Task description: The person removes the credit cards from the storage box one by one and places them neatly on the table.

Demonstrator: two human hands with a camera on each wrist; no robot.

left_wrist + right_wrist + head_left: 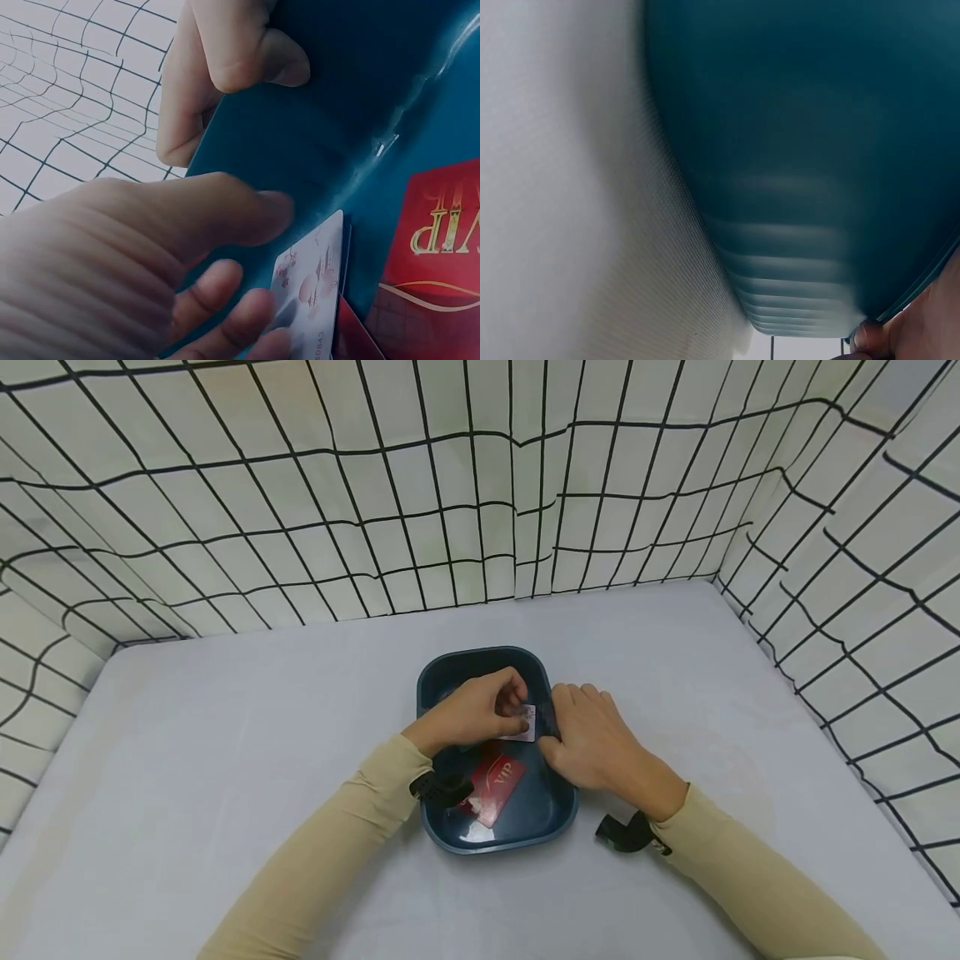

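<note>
The white tabletop (187, 777) spreads out to the left of the fingers, and a tan left sleeve (322, 852) comes in across it, with a black wrist device (442, 790) at its cuff. Next comes the left hand (476, 712), bent over the inside of the dark teal plastic tray (540, 806). Its thumb and fingers stand apart – in the left wrist view a gap shows between the thumb tip and the curled fingers. The red VIP card (498, 783), gold-lettered, lies on the tray floor, nearer the wearer than those fingers. Just beside the left fingertips is a white card with a printed pink-red pattern (309, 289), tilted up from the tray floor; the fingertips overlap its edge, though I cannot tell whether they press on it. A dark red edge (352, 334) shows under that card.

Farther right, the right hand (592, 739) is clamped on the tray's right-hand wall – thumb over the inner side, fingers folded down the outside. A second black device (628, 833) sits below that hand, at the cuff of the right sleeve (765, 868). Beyond the fingers of both hands, a black wire grid (335, 451) stands along the table's far edge and right side.
</note>
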